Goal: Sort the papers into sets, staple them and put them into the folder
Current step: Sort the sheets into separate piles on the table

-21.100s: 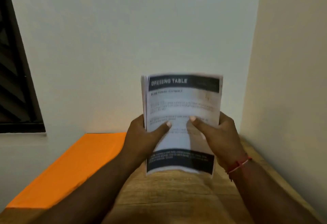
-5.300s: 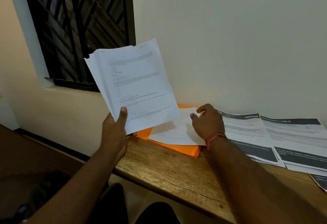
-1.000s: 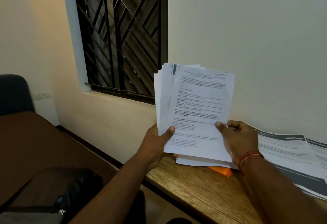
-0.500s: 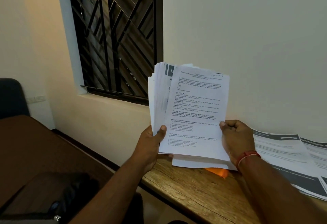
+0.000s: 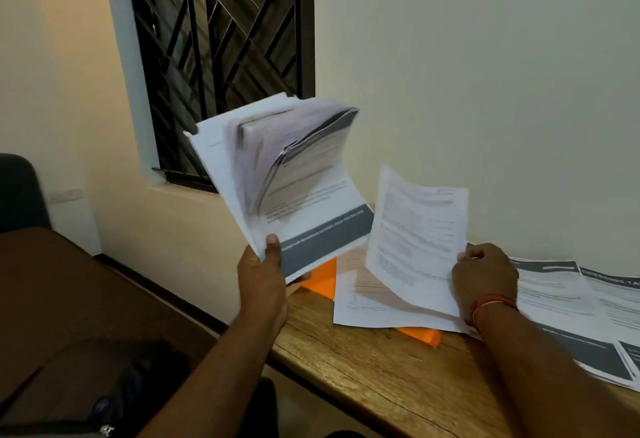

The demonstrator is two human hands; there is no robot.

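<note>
My left hand (image 5: 263, 271) grips the lower corner of a thick stack of papers (image 5: 277, 174), held up and fanned open, blurred with motion. My right hand (image 5: 485, 278) pinches a single printed sheet (image 5: 415, 229) by its right edge, just above a small pile of white sheets (image 5: 367, 306). That pile lies on an orange folder (image 5: 322, 281) on the wooden table (image 5: 363, 368). Sheets with dark header bands (image 5: 568, 306) are laid out along the wall to the right.
A barred window (image 5: 221, 56) fills the upper left, above a sill. White walls close the table at the back. A brown surface (image 5: 69, 299) and a dark chair (image 5: 17, 191) stand to the left, below the table's edge.
My right hand has pulled the top sheet off the stack and carried it right and down toward the pile on the folder. The stack in my left hand has tilted left and fanned open.
</note>
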